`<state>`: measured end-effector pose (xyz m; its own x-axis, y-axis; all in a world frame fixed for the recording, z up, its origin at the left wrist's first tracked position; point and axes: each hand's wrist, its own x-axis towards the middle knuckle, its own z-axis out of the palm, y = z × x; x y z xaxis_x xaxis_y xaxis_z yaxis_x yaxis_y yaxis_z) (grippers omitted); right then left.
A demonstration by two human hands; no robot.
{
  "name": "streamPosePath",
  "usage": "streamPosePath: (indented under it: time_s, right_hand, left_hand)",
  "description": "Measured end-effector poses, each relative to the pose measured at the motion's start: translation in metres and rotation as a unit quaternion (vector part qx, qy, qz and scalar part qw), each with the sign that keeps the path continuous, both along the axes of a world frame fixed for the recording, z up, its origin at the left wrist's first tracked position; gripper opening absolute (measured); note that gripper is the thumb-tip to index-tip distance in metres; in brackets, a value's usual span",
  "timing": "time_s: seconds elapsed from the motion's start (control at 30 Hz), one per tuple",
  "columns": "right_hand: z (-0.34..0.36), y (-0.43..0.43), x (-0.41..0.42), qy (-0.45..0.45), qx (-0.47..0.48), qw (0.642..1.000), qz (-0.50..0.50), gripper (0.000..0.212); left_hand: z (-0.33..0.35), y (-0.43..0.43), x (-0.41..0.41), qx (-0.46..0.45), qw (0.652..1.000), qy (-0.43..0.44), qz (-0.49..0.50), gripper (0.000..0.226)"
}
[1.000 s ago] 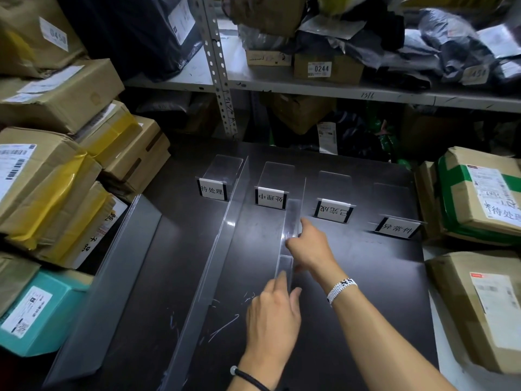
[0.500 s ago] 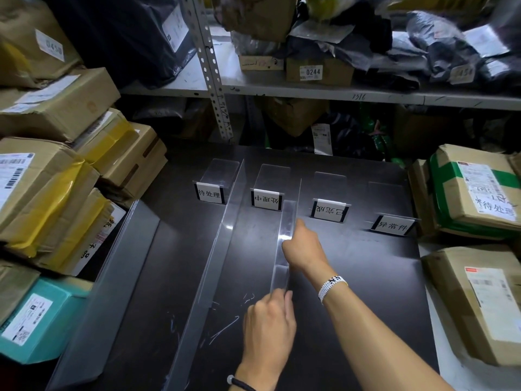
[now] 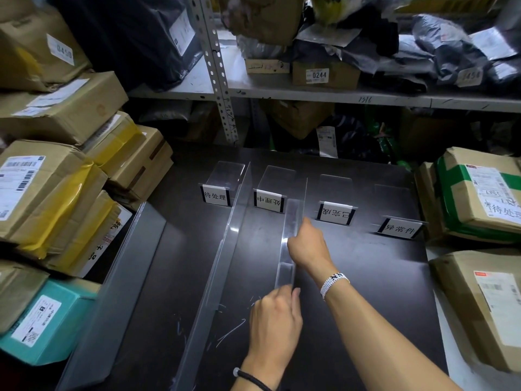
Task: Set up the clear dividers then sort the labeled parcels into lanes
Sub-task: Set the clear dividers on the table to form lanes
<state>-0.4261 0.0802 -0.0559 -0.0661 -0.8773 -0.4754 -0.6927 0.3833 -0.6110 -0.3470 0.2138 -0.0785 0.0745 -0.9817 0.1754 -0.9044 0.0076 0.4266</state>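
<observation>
The second clear divider stands on the dark table, running back between the two middle label stands, right of the first divider. Your right hand pinches its top edge mid-length; your left hand grips its near end. Parcels sit stacked on both sides.

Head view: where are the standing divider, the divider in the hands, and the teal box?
standing divider (image 3: 227, 249), head view, middle of its clear wall
held divider (image 3: 291, 221), head view, far half of its flat strip
teal box (image 3: 42, 320), head view, white label
</observation>
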Motion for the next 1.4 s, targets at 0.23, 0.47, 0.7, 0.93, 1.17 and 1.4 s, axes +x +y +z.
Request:
streamPosePath:
  time_s: [0.23, 0.47, 0.7, 0.93, 1.17, 1.4]
  right_hand:
    - [-0.0002, -0.0054, 0.0002, 0.013, -0.011, 1.000, 0.001, 0.040]
    - [0.0016, -0.0057, -0.0003, 0.018, -0.002, 1.000, 0.009, 0.041]
    - [-0.0003, -0.0082, -0.0009, 0.022, -0.001, 1.000, 0.014, 0.042]
    - [-0.0005, -0.0091, -0.0011, 0.022, 0.006, 1.000, 0.014, 0.042]
    - [-0.0010, -0.0090, -0.0020, 0.025, 0.007, 1.000, 0.017, 0.038]
    - [-0.0013, -0.0077, -0.0045, 0.020, 0.012, 1.000, 0.012, 0.042]
  left_hand:
    - [-0.0022, -0.0059, 0.0039, 0.003, 1.000, 0.020, -0.008, 0.034]
    - [-0.0027, -0.0055, 0.0034, 0.017, 0.998, 0.064, 0.002, 0.018]
    - [0.0007, -0.0073, 0.0000, 0.018, 0.998, 0.060, 0.010, 0.016]
    - [0.0032, -0.0077, -0.0016, 0.008, 0.999, 0.047, 0.019, 0.025]
    - [0.0026, -0.0064, -0.0033, 0.015, 0.999, 0.042, 0.011, 0.026]
    - [0.0036, -0.0062, -0.0050, 0.049, 0.998, 0.040, 0.010, 0.020]
